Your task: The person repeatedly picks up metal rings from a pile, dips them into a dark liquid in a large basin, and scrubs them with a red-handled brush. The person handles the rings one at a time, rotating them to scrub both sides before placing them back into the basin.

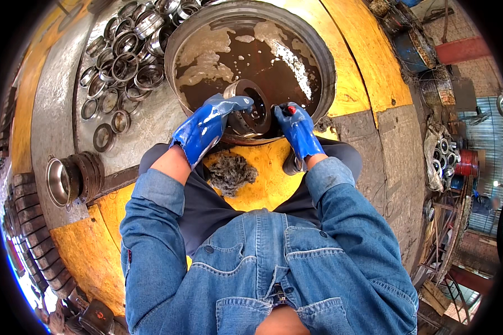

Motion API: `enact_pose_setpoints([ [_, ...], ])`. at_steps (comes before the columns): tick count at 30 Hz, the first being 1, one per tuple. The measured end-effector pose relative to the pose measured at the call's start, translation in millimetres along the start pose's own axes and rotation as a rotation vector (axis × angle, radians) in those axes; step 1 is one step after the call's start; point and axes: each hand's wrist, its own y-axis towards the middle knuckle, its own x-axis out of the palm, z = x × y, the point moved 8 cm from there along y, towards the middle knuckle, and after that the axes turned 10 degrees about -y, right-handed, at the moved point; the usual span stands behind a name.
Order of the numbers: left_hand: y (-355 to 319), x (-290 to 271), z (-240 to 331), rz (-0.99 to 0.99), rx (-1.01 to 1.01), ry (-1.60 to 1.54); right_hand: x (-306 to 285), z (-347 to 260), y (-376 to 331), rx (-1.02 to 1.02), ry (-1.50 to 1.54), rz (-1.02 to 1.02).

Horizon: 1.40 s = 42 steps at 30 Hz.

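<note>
A thick metal ring [243, 124] with a wide opening is tilted over the near rim of a round basin [327, 84] of murky brown, foamy liquid. My left hand [209, 124], in a wet blue rubber glove, grips it from the left, with a finger stretched across its top. Beside the ring's right edge, my right hand [297, 129] wears a matching glove and has its fingers curled closed. A small red spot shows at those fingertips; whether it is an object or part of the glove is unclear. Anything inside that grip is hidden.
Many loose metal rings [125, 66] lie heaped on the metal sheet to the left. Nearer stands a row of larger rings [61, 181]. A grey clump of fibres [232, 174] rests on the yellow surface between my legs. Blackened drums [413, 50] stand at far right.
</note>
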Motion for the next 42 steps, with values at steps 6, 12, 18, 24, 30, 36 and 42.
enact_pose_setpoints([
  [6, -3.9, 1.0, 1.7, -0.001, 0.008, -0.005, 1.6, 2.5, 0.0, 0.021, 0.043, 0.004],
  [12, -7.7, 1.3, 1.9, 0.000, 0.010, -0.011, 1.8, 2.5, 0.6, 0.029, 0.033, -0.020],
  [18, -7.0, 3.4, 3.3, -0.006, 0.011, -0.016, 3.8, 3.5, 1.5, 0.021, 0.043, -0.031],
  [24, -7.2, 5.8, 5.0, -0.016, 0.014, -0.027, 3.3, 3.4, -0.1, 0.008, 0.048, 0.007],
  [30, -7.8, 6.3, 5.4, -0.020, 0.013, -0.036, 5.7, 6.6, 1.7, 0.014, 0.036, -0.017],
  [36, -10.2, 7.3, 7.2, -0.023, 0.014, -0.041, 8.8, 7.6, 2.6, 0.040, 0.037, -0.037],
  [42, -14.0, 8.0, 8.1, -0.024, 0.011, -0.042, 7.8, 7.7, 2.4, 0.026, 0.014, -0.012],
])
